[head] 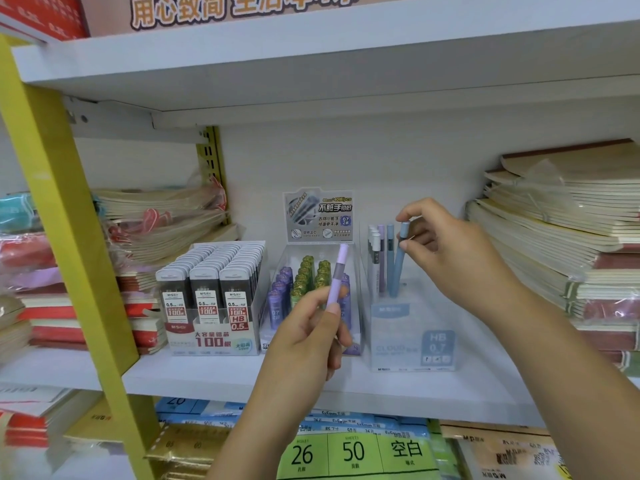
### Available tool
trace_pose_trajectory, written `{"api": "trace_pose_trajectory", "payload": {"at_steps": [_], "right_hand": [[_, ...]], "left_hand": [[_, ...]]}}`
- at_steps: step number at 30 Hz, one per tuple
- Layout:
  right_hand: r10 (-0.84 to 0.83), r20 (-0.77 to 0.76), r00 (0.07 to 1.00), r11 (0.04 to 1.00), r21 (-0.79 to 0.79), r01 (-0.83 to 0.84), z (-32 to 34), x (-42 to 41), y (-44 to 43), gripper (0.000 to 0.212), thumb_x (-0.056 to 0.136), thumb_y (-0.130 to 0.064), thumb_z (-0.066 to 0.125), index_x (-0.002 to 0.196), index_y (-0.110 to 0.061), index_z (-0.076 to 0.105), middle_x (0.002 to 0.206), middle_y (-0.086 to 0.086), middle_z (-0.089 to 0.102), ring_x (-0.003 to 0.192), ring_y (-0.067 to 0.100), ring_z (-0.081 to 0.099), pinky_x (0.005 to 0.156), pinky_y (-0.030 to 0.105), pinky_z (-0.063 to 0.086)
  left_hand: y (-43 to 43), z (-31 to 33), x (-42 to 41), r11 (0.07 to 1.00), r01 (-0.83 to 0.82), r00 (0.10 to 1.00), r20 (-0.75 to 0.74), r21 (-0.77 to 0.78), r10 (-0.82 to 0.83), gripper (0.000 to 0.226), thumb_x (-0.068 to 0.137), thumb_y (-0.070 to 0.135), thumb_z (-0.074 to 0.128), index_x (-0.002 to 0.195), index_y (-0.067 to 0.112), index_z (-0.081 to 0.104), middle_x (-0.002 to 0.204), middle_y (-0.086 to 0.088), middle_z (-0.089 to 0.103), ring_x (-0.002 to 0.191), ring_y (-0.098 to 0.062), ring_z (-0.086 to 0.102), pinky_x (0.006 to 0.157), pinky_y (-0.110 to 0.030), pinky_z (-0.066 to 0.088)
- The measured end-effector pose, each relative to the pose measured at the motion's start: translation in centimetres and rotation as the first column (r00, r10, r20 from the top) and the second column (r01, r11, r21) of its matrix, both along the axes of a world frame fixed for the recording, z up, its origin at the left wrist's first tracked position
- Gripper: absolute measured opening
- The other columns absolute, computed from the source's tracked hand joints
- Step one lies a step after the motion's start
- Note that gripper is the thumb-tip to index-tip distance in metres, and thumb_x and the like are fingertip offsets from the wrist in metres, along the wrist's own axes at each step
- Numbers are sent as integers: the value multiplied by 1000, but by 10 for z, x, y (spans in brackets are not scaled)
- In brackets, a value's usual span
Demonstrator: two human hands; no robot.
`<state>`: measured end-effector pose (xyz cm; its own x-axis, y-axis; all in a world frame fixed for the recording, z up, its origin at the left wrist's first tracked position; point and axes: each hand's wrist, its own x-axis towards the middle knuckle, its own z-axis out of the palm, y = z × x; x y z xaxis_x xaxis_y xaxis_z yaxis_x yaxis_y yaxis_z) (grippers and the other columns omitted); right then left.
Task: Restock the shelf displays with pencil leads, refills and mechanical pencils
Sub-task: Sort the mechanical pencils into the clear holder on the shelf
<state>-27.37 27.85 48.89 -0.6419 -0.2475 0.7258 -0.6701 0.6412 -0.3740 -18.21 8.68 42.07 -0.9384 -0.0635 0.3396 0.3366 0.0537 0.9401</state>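
Note:
My left hand [308,329] holds a lilac mechanical pencil [337,273] upright in front of the middle display. My right hand [446,249] pinches the top of a blue mechanical pencil [400,259] that stands in the clear pencil display box [412,336] on the right, next to a few other pencils [377,258]. The middle clear box [356,271] holds purple and green lead tubes [304,280] under a grey header card [318,216]. Left of it, a display box [211,339] is packed with black 0.5 HB lead cases [207,282].
Stacks of notebooks [561,230] fill the shelf's right side, with wrapped notebooks [156,220] at the left. A yellow upright post [59,202] crosses the left foreground. A white shelf board [311,57] hangs above. Paper packs [353,452] lie on the shelf below.

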Motion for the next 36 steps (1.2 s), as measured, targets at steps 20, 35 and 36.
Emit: {"api": "trace_pose_trajectory", "payload": {"at_steps": [20,35,36], "right_hand": [[421,334,843,905,-217,-366,27,47,-11,35,90,-43,57,124,-39,53,99,-17,72,98,-2,65,94,30,48],[91,-99,991,940,-321,-118,26,34,5,35,91,-15,64,94,-41,40,83,-5,68,74,14,68,73,44,55],[87,-92,992,955,-277,-109,22,31,1,34,90,-15,64,95,-40,41,85,-7,66,73,13,68,73,40,55]], "left_hand": [[14,10,3,997,54,994,-96,50,-49,26,100,26,51,102,42,72,69,5,65,53,-6,46,49,-14,40],[18,-4,-8,702,-529,794,-570,-478,210,41,87,40,71,126,29,65,129,22,54,126,-1,42,109,-17,28],[18,-6,-9,705,-510,806,-560,-493,192,40,87,34,73,126,29,66,133,19,56,130,-3,42,112,-25,32]]}}
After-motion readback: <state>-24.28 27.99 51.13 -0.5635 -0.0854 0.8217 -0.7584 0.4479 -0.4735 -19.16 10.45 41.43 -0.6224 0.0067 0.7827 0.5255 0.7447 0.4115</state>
